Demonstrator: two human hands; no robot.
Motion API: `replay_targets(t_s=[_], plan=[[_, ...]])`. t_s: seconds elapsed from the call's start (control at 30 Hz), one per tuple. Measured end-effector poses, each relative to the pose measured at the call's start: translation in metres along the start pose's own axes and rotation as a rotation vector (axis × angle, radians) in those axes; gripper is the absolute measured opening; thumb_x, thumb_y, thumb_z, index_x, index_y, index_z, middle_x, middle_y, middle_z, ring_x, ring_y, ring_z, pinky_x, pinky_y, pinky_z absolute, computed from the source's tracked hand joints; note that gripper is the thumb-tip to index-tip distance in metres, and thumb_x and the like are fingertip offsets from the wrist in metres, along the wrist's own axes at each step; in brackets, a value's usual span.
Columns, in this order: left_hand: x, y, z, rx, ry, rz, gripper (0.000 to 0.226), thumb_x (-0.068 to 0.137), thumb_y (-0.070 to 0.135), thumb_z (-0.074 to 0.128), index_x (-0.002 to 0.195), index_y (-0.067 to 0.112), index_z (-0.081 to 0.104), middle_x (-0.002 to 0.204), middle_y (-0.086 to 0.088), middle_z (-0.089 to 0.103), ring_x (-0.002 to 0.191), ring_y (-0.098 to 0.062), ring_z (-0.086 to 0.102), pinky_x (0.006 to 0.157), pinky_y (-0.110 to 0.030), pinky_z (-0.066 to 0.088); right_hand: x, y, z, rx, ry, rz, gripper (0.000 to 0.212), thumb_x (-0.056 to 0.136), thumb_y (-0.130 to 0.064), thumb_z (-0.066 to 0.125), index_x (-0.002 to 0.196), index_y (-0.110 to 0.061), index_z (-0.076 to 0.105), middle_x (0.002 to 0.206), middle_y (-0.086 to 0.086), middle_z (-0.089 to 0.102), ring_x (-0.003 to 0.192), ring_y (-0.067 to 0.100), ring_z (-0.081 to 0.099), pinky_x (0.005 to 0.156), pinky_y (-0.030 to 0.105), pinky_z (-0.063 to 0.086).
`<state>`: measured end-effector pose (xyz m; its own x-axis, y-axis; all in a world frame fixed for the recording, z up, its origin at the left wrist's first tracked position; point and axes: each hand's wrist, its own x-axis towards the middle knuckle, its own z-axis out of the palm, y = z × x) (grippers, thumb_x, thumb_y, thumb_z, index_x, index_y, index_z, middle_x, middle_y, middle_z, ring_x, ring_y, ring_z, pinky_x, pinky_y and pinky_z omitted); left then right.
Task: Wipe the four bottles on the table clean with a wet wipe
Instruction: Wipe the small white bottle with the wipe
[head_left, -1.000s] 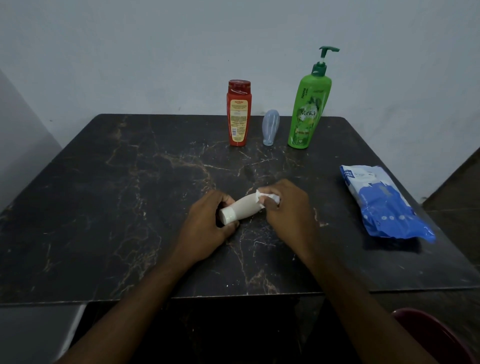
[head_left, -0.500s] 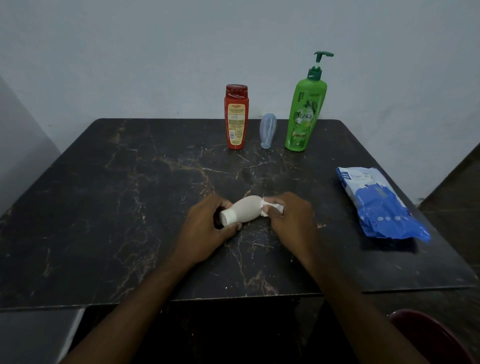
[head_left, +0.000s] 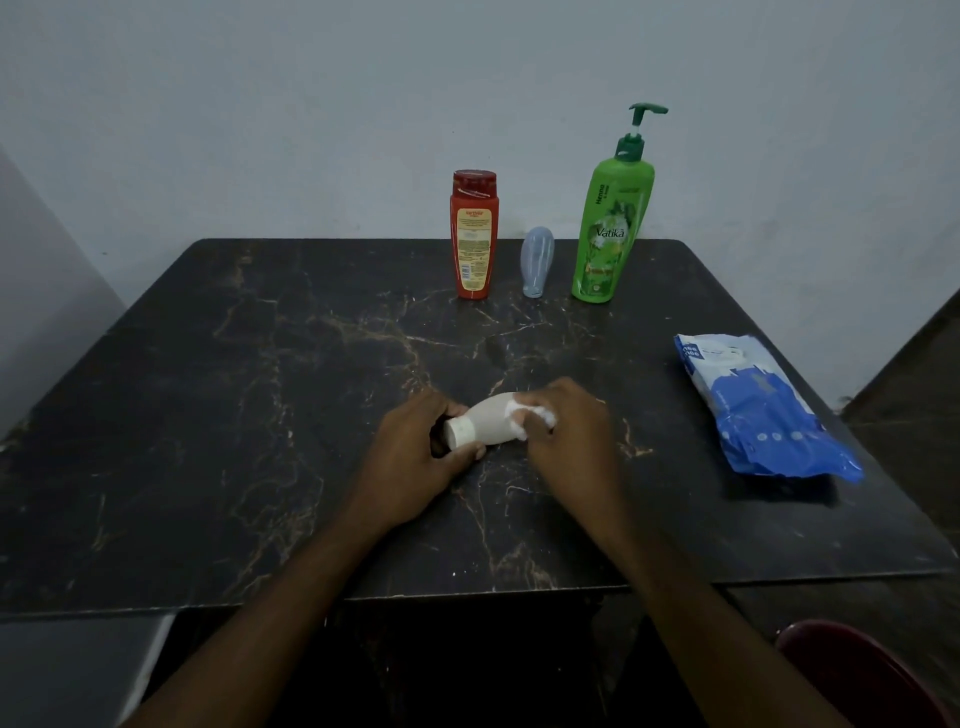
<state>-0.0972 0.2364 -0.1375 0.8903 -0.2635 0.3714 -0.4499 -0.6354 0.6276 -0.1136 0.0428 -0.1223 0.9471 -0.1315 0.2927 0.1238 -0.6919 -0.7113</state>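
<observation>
Fingers (head_left: 457, 453) of the left hand (head_left: 415, 457) curl around the capped neck end of a small white bottle (head_left: 485, 423), thumb below and the other fingers behind it, so this hand is closed on the bottle. That bottle lies tilted on its side just above the dark marbled table (head_left: 208, 415), near the middle of the front half, its white cap pointing toward the left hand and its wider base toward the right. The right hand (head_left: 566, 441) has its fingers bunched tight on a crumpled white wet wipe (head_left: 530, 415), pressing it against the bottle's wider end. Both forearms reach in from the lower edge of the head view.

At the far edge of the table three more bottles stand in a row, close together but apart. A red bottle (head_left: 472, 234) with a yellow label stands upright on the left. A small pale blue bottle (head_left: 536, 262) stands beside it on its narrow end. A tall green pump bottle (head_left: 610, 228) stands on the right, leaning slightly in this wide-angle view. Well to the right of the hands, near the table's right edge, lies a blue and white wipes pack (head_left: 753, 410), flat on the surface. A dark red rounded object (head_left: 857, 675) shows at the lower right corner, below the table; what it is cannot be told.
</observation>
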Motion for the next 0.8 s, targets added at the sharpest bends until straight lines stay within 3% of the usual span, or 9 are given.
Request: replay_targets(t_s=[0.1,0.23,0.5,0.57,0.7,0.8], plan=[[-0.001,0.001,0.000,-0.002,0.013,0.031,0.034,0.076,0.024,0.087,0.101,0.021,0.065,0.100,0.011,0.065,0.088,-0.003,0.059,0.072,-0.022,0.048,0.012,0.012,-0.005,0.033,0.047,0.048,0.020,0.091,-0.016,0.062,0.107,-0.016,0.073,0.108,0.004,0.065,0.098,0.018,0.060,0.078,0.013,0.034],[0.001,0.001,0.000,0.047,0.043,0.075,0.039,0.076,0.011,0.084,0.107,0.021,0.063,0.104,0.007,0.058,0.088,-0.005,0.052,0.071,-0.018,0.041,0.002,0.004,-0.001,0.074,0.084,-0.063,0.021,0.089,-0.011,0.067,0.106,-0.019,0.074,0.101,-0.004,0.062,0.089,0.007,0.060,0.074,0.003,0.038],[0.002,0.001,-0.002,-0.018,0.087,0.077,0.046,0.079,0.000,0.079,0.114,0.027,0.068,0.101,0.008,0.055,0.091,0.004,0.053,0.071,-0.007,0.038,-0.008,0.007,-0.002,0.089,0.136,-0.127,0.018,0.087,-0.006,0.068,0.102,-0.014,0.074,0.098,-0.004,0.061,0.083,0.004,0.059,0.072,0.002,0.040],[0.001,0.000,-0.003,-0.051,0.089,0.076,0.049,0.079,-0.001,0.077,0.115,0.031,0.068,0.103,0.008,0.058,0.093,0.001,0.055,0.073,-0.010,0.042,-0.011,0.006,-0.003,0.093,0.133,-0.131,0.018,0.087,-0.006,0.067,0.103,-0.013,0.073,0.099,-0.003,0.061,0.084,0.006,0.060,0.071,0.003,0.041],[0.000,0.000,-0.004,-0.120,0.083,0.058,0.053,0.078,-0.003,0.076,0.121,0.029,0.070,0.111,0.004,0.062,0.101,-0.007,0.060,0.082,-0.029,0.053,-0.012,0.006,-0.002,0.095,0.137,-0.122,0.021,0.088,-0.005,0.066,0.106,-0.013,0.073,0.102,-0.002,0.061,0.089,0.009,0.061,0.075,0.007,0.045],[-0.001,0.000,-0.006,-0.152,0.052,0.041,0.053,0.077,0.002,0.078,0.122,0.028,0.070,0.113,0.005,0.064,0.103,-0.007,0.061,0.087,-0.031,0.053,-0.012,0.007,-0.001,0.075,0.144,-0.141,0.023,0.087,-0.004,0.066,0.107,-0.013,0.073,0.102,-0.003,0.060,0.087,0.008,0.061,0.075,0.006,0.044]])
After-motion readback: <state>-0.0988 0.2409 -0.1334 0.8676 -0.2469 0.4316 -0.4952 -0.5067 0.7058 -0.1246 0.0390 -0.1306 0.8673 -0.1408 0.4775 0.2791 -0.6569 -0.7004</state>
